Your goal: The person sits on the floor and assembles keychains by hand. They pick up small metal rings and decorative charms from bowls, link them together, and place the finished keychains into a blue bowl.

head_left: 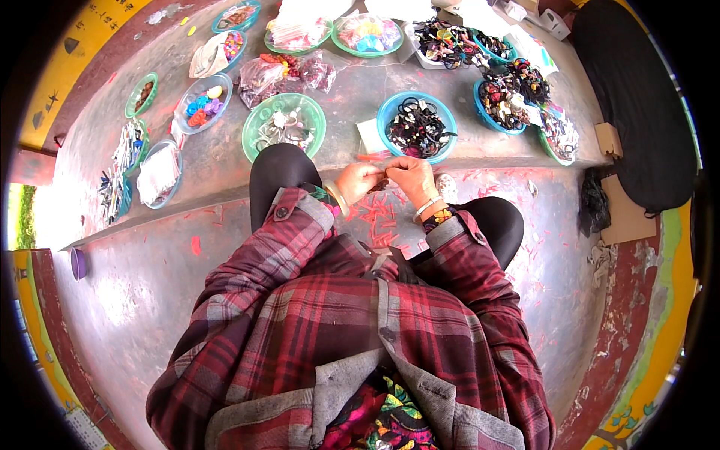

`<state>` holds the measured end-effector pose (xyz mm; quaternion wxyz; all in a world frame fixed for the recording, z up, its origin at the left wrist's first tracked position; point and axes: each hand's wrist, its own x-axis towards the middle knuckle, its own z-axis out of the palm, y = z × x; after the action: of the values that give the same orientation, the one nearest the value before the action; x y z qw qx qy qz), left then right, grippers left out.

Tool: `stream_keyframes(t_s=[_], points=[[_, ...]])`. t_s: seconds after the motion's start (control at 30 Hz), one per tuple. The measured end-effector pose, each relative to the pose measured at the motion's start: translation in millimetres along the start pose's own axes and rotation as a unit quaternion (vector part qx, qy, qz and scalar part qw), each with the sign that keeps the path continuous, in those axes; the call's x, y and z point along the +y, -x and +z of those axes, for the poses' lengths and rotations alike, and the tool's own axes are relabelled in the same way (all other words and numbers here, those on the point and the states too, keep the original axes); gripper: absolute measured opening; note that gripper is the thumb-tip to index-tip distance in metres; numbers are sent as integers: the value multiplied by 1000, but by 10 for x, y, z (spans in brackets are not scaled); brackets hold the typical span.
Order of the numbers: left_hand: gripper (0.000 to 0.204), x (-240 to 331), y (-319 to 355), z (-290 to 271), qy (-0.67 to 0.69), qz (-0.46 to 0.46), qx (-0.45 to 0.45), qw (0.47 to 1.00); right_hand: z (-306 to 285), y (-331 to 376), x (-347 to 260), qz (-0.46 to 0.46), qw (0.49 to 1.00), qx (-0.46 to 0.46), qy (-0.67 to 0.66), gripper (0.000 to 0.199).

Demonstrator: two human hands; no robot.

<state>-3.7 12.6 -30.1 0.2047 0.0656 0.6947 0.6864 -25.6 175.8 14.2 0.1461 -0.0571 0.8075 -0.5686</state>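
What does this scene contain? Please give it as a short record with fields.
left hand: left hand, pinching a small dark item together with the right
right hand: right hand, fingertips meeting the left
held item: too small to identify
nearest bowl: blue bowl of dark hair bands, just beyond the hands
beside it: green bowl with pale pieces
below the hands: red scraps scattered on the lower surface

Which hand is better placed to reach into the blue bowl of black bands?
Right, probably. The right hand sits just below the blue bowl; the left hand is farther left. Both pinch a small item.
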Motion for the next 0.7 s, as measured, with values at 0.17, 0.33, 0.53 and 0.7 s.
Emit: stream_keyframes(t_s=[0.17,0.33,0.53,0.7], points=[[22,-119,-13,-32,-82,49,17,995,-12,-16,-14,-7,999,-20,36,11],[23,-21,22,-35,-116,51,27,992,-1,10,-89,-12,996,-8,90,12],[22,79,59,-42,-209,77,51,973,30,15,-80,-76,980,9,185,13],[20,70,39,-13,-289,99,61,950,45,23,-82,-74,966,-1,248,15]])
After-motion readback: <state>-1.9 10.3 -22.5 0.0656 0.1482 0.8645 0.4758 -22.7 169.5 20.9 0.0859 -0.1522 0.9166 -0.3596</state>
